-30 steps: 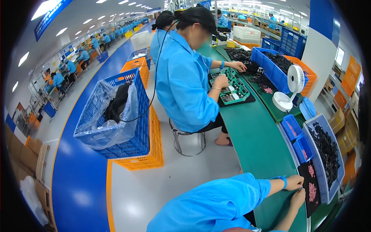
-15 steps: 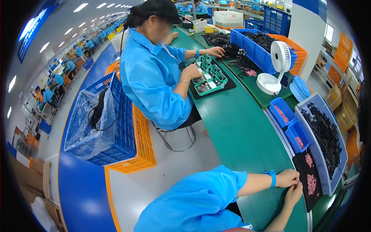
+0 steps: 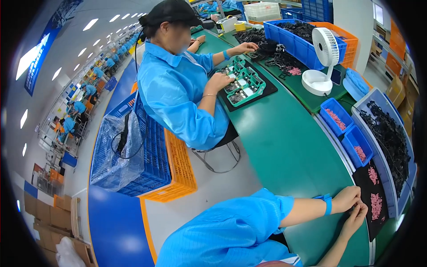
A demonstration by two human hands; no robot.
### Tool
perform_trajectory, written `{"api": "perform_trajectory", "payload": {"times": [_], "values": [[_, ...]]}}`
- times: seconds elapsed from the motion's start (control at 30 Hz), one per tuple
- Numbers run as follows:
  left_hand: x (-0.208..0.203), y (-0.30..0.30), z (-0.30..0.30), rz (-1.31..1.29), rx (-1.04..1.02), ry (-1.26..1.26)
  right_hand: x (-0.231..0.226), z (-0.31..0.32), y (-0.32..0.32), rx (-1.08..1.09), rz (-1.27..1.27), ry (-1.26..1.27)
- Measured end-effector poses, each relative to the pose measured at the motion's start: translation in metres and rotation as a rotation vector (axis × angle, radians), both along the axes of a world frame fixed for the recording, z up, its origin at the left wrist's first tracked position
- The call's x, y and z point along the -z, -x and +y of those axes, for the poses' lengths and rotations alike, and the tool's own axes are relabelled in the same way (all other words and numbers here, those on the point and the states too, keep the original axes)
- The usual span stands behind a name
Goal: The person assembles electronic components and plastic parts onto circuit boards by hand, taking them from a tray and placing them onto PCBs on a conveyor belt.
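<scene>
At the right edge of the green workbench, my left hand [image 3: 348, 199] and my right hand [image 3: 355, 218] meet with their fingertips together. Both hands are closed in a pinch, and whatever lies between the fingers is too small or hidden to make out. A blue band [image 3: 328, 205] circles my left wrist. Just beyond my fingers lies a black mat [image 3: 375, 231] bearing a larger heap of pink pieces [image 3: 376, 206] and a smaller pink heap [image 3: 372, 175].
Two blue bins [image 3: 347, 147] of pink pieces and a grey-blue tray [image 3: 374, 155] of black parts [image 3: 385, 141] stand past the mat. A white fan [image 3: 327, 48] is farther along. On the left, a co-worker [image 3: 178, 95] handles a green fixture [image 3: 254, 89]. Crates [image 3: 183, 167] stand on the floor.
The whole view has shifted, so the bench and my hands appear farther right. My hands stay together at the mat's edge; the finger pose differs slightly.
</scene>
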State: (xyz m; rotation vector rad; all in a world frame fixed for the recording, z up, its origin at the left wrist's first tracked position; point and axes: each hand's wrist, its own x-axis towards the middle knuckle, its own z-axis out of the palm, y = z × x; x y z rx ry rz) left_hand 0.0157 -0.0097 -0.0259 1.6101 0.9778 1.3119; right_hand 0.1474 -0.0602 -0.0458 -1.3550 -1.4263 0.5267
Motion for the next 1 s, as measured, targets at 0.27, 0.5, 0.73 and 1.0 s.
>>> {"api": "perform_trajectory", "payload": {"times": [0.27, 0.5, 0.73, 1.0], "values": [[0.006, -0.003, -0.001, -0.027, 0.045, 0.035, 0.002, 0.0, -0.003, -0.012, 0.093, 0.004], [0.007, -0.005, -0.001, 0.03, 0.054, -0.001, 0.002, 0.003, -0.007, -0.034, 0.124, 0.051], [0.007, -0.007, 0.001, -0.002, 0.004, -0.034, 0.0, 0.004, -0.004, -0.06, 0.133, 0.043], [0.003, -0.001, 0.0, -0.019, 0.016, -0.013, 0.01, 0.009, -0.007, -0.061, 0.126, 0.068]]}}
